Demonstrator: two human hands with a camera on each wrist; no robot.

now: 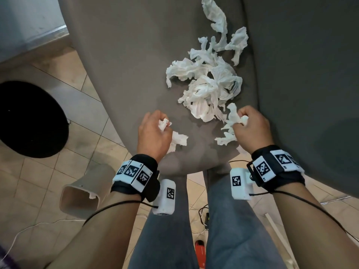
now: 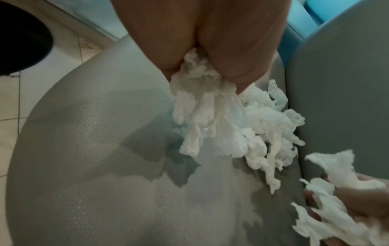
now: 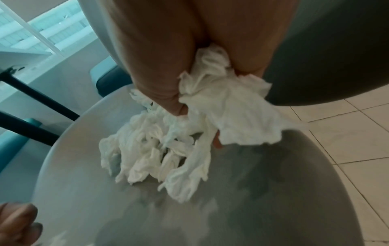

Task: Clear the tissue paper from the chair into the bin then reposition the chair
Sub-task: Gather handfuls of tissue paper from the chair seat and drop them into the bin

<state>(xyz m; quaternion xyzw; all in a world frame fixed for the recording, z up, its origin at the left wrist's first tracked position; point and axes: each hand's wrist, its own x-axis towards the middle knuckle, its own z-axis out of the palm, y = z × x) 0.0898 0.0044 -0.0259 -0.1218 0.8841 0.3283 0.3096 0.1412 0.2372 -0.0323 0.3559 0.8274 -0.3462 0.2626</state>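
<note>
A grey chair seat (image 1: 126,74) holds a loose pile of crumpled white tissue paper (image 1: 209,82), with more strips trailing toward the far edge (image 1: 215,18). My left hand (image 1: 163,125) grips a wad of tissue (image 1: 177,140) just above the seat's near part; the left wrist view shows my fingers (image 2: 231,66) curled round the wad (image 2: 206,119). My right hand (image 1: 242,119) grips another bunch (image 1: 229,131) at the pile's near edge, beside the backrest (image 1: 310,74). The right wrist view shows that bunch (image 3: 231,116) hanging from the fist. A beige bin (image 1: 81,193) stands on the floor, left of my legs.
A black round object (image 1: 29,119) sits on the tiled floor at the left. Cables (image 1: 204,214) and a red item (image 1: 201,253) lie between and beside my legs. A pale wall base (image 1: 33,35) runs along the far left. Dark bars (image 3: 31,99) stand beyond the seat.
</note>
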